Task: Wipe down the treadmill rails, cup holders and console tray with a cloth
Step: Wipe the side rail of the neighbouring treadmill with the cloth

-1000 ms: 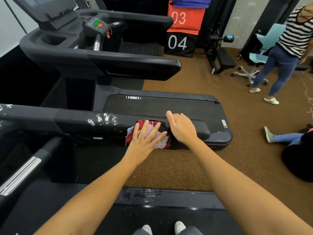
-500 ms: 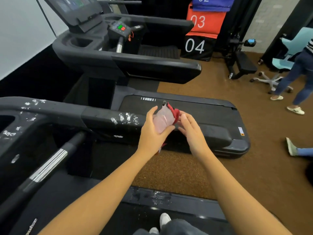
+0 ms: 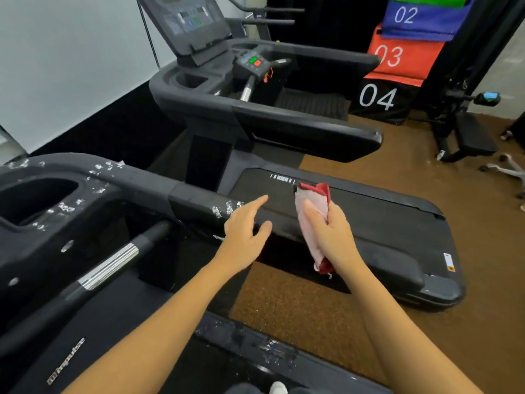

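Observation:
My right hand [image 3: 331, 237] grips a pink and red cloth [image 3: 309, 204], held upright just above the right rail [image 3: 181, 194] of the near treadmill. My left hand [image 3: 245, 230] is open beside it, index finger pointing along the rail, holding nothing. White foam flecks [image 3: 224, 209] dot the rail next to my left hand. More flecks lie around the cup holder [image 3: 34, 197] on the console tray [image 3: 93, 200] at the left. A silver and black handlebar [image 3: 110, 265] runs below the tray.
A second treadmill [image 3: 284, 123] stands beyond, its belt [image 3: 369, 220] behind my hands. Numbered plyo boxes [image 3: 397, 61] are stacked at the back right. A weight bench [image 3: 466, 132] and chair legs [image 3: 508, 172] sit on the brown floor. My shoe [image 3: 277, 388] shows at the bottom.
The cloth has come off the rail and passed from both hands into my right hand. My left hand has let go and opened. The view has swung left, bringing the console tray in.

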Tool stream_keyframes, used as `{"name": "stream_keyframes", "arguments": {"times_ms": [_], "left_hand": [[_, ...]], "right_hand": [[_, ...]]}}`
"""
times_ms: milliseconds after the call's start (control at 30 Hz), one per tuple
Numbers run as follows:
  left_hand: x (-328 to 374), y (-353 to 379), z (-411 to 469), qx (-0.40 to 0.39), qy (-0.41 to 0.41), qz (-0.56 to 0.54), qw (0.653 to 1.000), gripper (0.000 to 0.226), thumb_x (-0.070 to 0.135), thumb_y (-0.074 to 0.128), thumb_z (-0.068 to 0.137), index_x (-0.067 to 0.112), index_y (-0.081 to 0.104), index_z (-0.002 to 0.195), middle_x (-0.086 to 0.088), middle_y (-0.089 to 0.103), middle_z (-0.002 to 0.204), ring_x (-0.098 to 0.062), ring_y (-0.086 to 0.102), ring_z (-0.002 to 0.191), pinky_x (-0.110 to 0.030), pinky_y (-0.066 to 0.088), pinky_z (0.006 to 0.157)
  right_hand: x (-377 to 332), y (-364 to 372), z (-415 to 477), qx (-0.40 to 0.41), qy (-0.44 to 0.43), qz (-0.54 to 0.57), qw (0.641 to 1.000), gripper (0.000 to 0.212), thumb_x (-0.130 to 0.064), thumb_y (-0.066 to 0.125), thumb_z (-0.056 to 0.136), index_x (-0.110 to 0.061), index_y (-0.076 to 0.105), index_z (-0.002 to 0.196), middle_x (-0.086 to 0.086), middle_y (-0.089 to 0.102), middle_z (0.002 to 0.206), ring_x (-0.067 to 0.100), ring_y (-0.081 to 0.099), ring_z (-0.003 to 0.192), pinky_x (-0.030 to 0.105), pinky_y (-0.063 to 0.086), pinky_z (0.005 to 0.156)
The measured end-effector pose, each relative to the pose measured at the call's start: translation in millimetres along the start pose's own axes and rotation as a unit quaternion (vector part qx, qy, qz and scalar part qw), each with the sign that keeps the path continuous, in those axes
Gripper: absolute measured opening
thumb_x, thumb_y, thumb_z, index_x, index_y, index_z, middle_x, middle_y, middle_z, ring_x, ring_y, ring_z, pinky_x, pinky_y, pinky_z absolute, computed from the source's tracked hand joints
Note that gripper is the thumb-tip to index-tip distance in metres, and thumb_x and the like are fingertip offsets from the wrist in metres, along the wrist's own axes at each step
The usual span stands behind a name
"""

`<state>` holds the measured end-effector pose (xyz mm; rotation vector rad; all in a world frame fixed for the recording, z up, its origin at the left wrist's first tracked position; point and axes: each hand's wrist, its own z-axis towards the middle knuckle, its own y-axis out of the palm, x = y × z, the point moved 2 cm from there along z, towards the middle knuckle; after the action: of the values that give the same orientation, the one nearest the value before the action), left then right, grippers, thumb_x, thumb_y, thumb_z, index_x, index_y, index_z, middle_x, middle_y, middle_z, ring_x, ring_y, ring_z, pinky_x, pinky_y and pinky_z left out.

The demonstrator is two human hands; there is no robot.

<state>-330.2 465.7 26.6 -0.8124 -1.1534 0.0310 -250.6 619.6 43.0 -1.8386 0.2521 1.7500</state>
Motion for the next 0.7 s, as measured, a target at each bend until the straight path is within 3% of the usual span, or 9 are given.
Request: {"name": "stream_keyframes", "arguments": {"times_ms": [67,167,267,400,533,700], "left_hand": [[-21.6,-16.8,3.0,0.079,-0.028,0.055,0.995,0.045,0.021,0.049,0.094,0.017,0.039,0.138,-0.001,0.044,0.139,-0.019,0.036,0.131,-0.049,0.027,0.11],[-54.6,-41.0,7.1,0.116,-0.045,0.167,0.978,0.042,0.019,0.047,0.095,0.011,0.041,0.137,-0.008,0.042,0.141,-0.025,0.034,0.133,-0.048,0.026,0.11],[-81.8,-60.6,11.3,0.101,-0.051,0.242,0.964,0.045,0.021,0.043,0.097,0.009,0.037,0.14,-0.01,0.032,0.149,-0.026,0.022,0.14,-0.044,0.017,0.112],[-100.6,-74.2,18.9,0.068,-0.034,0.287,0.955,0.047,0.023,0.041,0.098,0.005,0.035,0.141,-0.015,0.028,0.15,-0.031,0.017,0.142,-0.045,0.013,0.114],[-110.3,-79.3,24.2,0.031,0.001,0.313,0.949,0.048,0.028,0.038,0.099,0.006,0.034,0.142,-0.015,0.029,0.15,-0.032,0.019,0.141,-0.043,0.011,0.114],[-112.8,-95.6,43.7,0.011,0.037,0.327,0.944,0.045,0.028,0.035,0.1,0.004,0.04,0.138,-0.015,0.038,0.146,-0.034,0.027,0.138,-0.045,0.017,0.113]], "right_hand": [[7.4,-2.2,0.9,0.027,-0.042,-0.18,0.982,0.021,-0.037,0.049,0.094,-0.017,0.057,0.093,0.001,0.052,0.094,0.012,0.052,0.079,0.012,0.039,0.065],[30.3,8.4,2.7,0.068,-0.09,-0.398,0.911,0.034,-0.044,0.049,0.092,-0.02,0.063,0.112,-0.002,0.058,0.107,0.017,0.053,0.099,0.034,0.034,0.088],[37.7,27.5,9.9,0.078,-0.107,-0.4,0.907,0.034,-0.044,0.048,0.092,-0.017,0.069,0.095,-0.001,0.065,0.1,0.018,0.059,0.096,0.041,0.038,0.098],[25.4,57.1,25.9,0.054,-0.143,-0.395,0.906,0.04,-0.044,0.044,0.093,-0.014,0.066,0.078,-0.002,0.062,0.075,0.015,0.055,0.07,0.031,0.045,0.073],[13.1,100.1,33.9,0.006,-0.165,-0.401,0.901,0.052,-0.05,0.031,0.092,-0.015,0.069,0.099,-0.002,0.068,0.094,0.016,0.061,0.084,0.035,0.048,0.085],[9.5,96.7,22.8,-0.022,-0.171,-0.369,0.913,0.034,-0.039,0.042,0.096,-0.02,0.066,0.11,-0.005,0.066,0.105,0.012,0.057,0.097,0.034,0.042,0.098]]}}
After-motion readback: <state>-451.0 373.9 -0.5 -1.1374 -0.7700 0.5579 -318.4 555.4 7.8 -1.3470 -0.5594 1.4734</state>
